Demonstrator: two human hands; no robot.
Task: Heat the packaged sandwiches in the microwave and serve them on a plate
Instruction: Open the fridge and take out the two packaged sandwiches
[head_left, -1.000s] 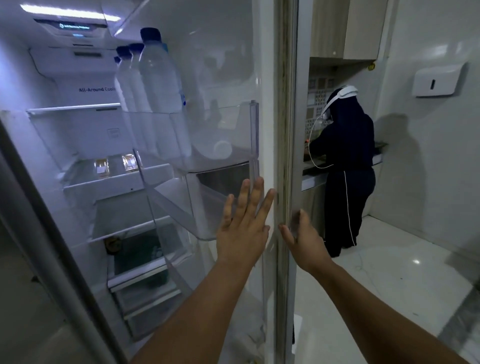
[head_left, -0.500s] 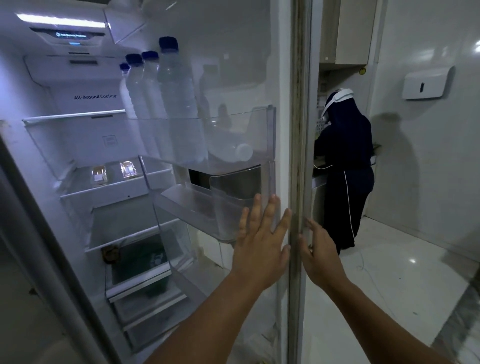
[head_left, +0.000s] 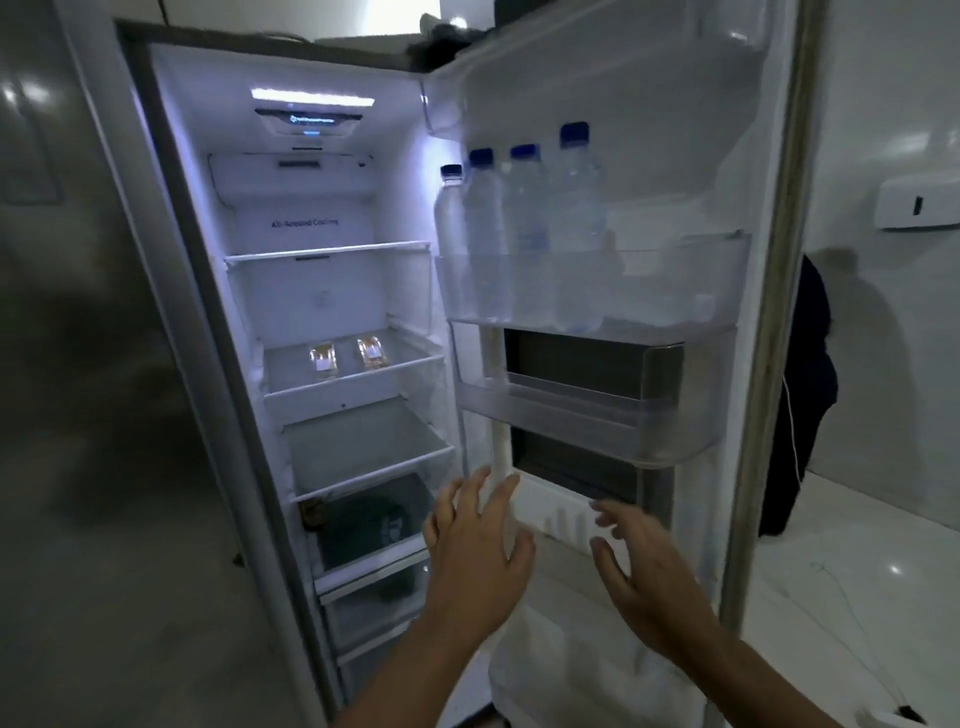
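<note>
Two small clear-wrapped golden-brown sandwich packets (head_left: 347, 356) lie side by side on a frosted glass middle shelf (head_left: 358, 375) inside the lit white refrigerator compartment (head_left: 322, 291), well apart from my hands and not yet touched. From where I hold them, the packets sit up and to the left, deeper in the cabinet. Each appears to lie flat with its long axis running front to back, short ends facing the opening and the rear wall, though they are too small for me to read their labels. My left hand (head_left: 475, 551) hovers low at the mouth of the compartment, fingers spread and loosely bent, holding nothing; I judge it the nearer hand for the reach. My right hand (head_left: 641, 574) is blurred but seems equally slack and empty, in front of the lower panel of the swung-open white refrigerator door (head_left: 649, 104). Four clear plastic water bottles with blue caps (head_left: 524, 239) stand upright in the door's transparent bin (head_left: 665, 291). Past the door's edge, a person in dark clothing (head_left: 808, 395) is partly visible, with a white wall dispenser (head_left: 917, 202) above.
</note>
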